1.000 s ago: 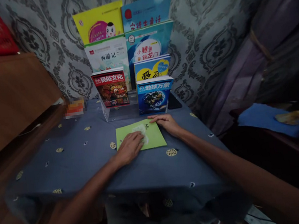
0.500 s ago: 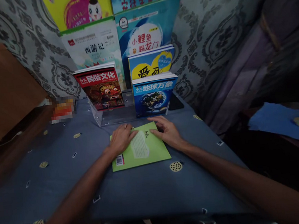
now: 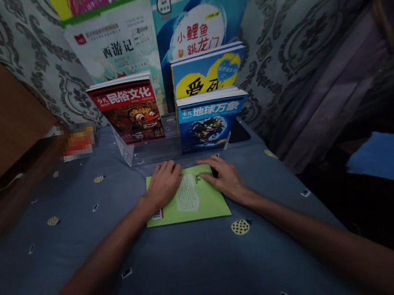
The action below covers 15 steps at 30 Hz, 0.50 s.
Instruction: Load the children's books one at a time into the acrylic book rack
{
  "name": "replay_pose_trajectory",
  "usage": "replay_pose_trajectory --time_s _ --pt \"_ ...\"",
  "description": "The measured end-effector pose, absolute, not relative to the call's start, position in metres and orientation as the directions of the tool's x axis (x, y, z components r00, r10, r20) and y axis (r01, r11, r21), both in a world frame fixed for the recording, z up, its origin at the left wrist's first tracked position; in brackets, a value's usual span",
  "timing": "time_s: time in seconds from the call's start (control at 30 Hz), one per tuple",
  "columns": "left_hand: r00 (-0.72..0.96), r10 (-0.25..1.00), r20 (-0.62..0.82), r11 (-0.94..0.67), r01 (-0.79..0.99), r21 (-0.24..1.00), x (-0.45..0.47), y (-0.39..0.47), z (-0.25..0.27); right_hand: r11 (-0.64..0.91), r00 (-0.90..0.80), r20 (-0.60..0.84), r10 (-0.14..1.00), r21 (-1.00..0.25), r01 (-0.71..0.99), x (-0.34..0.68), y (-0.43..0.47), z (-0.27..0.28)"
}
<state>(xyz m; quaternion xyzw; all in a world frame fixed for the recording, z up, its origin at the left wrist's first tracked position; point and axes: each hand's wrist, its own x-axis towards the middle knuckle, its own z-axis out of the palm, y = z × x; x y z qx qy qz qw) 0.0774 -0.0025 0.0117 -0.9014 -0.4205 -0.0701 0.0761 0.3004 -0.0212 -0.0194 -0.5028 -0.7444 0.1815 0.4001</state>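
A thin light-green book (image 3: 208, 204) lies closed and flat on the table, with printed text and a barcode on the side facing up. My left hand (image 3: 165, 183) rests flat on its upper left part, fingers stretched out, partly covering the barcode. At the upper right corner is my right hand (image 3: 225, 177), its thumb over the cover and its fingers apart along the far edge. Neither hand is closed around the book.
Beyond the hands a clear stand (image 3: 127, 152) holds a red book (image 3: 138, 114), a blue book (image 3: 207, 127) and a blue-yellow book (image 3: 198, 77). Taller books (image 3: 116, 47) stand behind. A dark flat object (image 3: 239, 131) lies right of the stand. Blue cloth (image 3: 391, 160) is far right.
My left hand has flattened and spread further over the green book. My right thumb has drawn back slightly toward the book's far right corner. The view has tilted down and come closer.
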Motion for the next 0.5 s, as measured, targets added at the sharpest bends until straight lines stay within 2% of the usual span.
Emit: replay_pose_trajectory --time_s 0.2,0.5 --pt "0.737 0.640 0.217 -0.742 0.666 -0.071 0.085 -0.037 0.001 0.407 -0.218 0.367 0.904 -0.587 0.700 0.303 -0.020 -0.021" --pt "0.558 0.806 0.198 -0.560 0.827 -0.054 0.027 -0.034 0.003 0.409 -0.254 0.371 0.893 -0.436 0.802 0.303 -0.023 -0.022"
